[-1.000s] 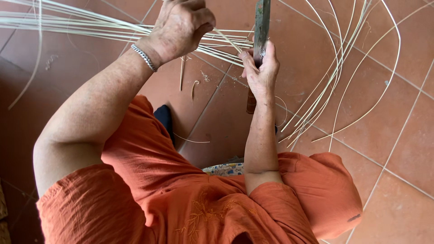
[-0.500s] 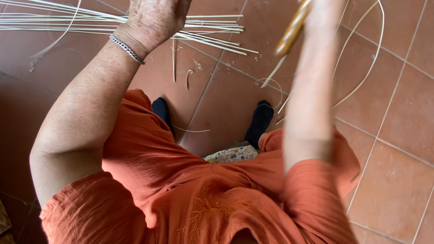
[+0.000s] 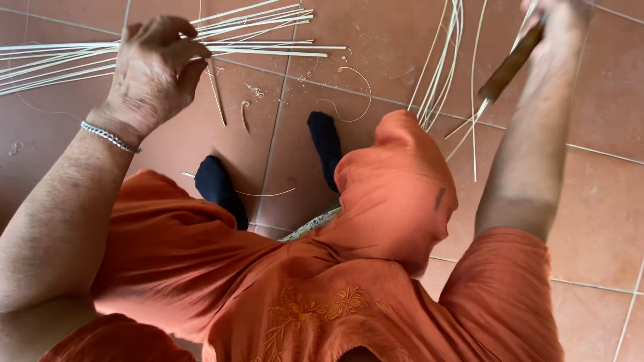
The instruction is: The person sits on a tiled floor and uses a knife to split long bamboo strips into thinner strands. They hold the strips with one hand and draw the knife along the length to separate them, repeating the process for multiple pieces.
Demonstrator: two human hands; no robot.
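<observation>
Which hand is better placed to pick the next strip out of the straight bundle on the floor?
Left. The left hand is curled right over the bundle of pale strips, fingers at them. The right hand is raised at the far side, gripping a brown-handled tool, so it is occupied and away from that bundle.

A bundle of thin, pale cane strips [image 3: 268,48] is being held level above the tiled floor, pinched at mid-length by the left hand [image 3: 153,70], its cut ends fanning slightly to the right. A brown wooden-handled tool [image 3: 508,64] is being gripped at a slant by the right hand [image 3: 560,15]; its blade is not being shown clearly.
</observation>
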